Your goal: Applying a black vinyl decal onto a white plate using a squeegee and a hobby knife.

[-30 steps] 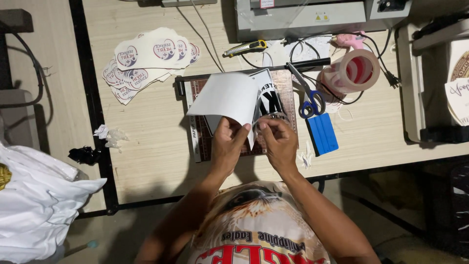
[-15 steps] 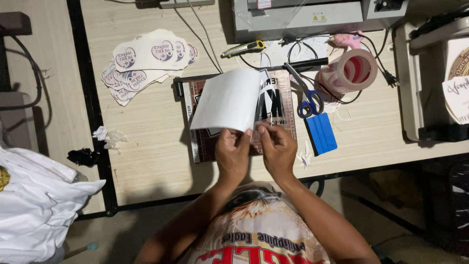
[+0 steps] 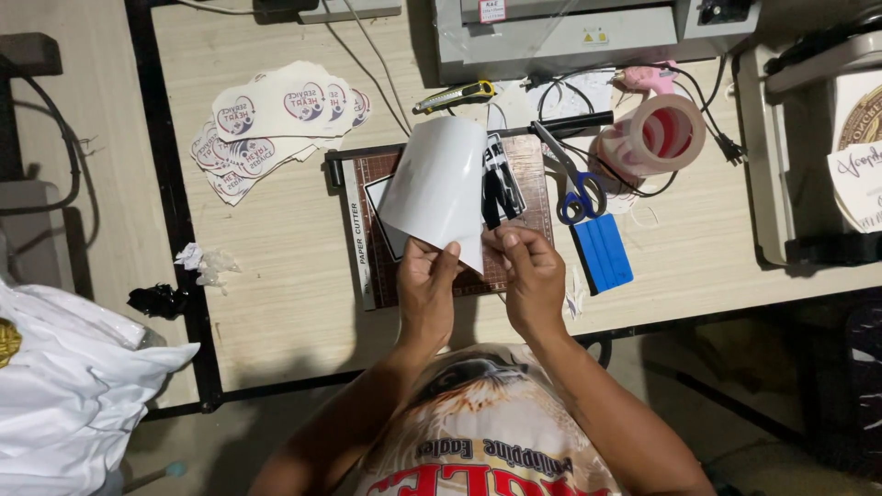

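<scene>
My left hand (image 3: 428, 287) pinches the lower edge of a white backing sheet (image 3: 439, 184), which curls up and away over the paper cutter (image 3: 363, 234). My right hand (image 3: 530, 276) grips the clear film with a black and white print (image 3: 501, 179) right beside it. The two layers are held apart at the corner between my thumbs. Both hands hover just above the cutter's brown gridded board.
A pile of cut round-edged printed stickers (image 3: 276, 119) lies at the far left. Blue-handled scissors (image 3: 571, 179), a blue squeegee (image 3: 602, 253), a tape roll (image 3: 657, 138) and a utility knife (image 3: 457, 94) lie to the right and behind. A grey machine (image 3: 570, 32) stands at the back. White cloth (image 3: 64, 404) lies lower left.
The white backing sheet has been lifted and peeled further up from the printed film. Both hands stayed over the cutter.
</scene>
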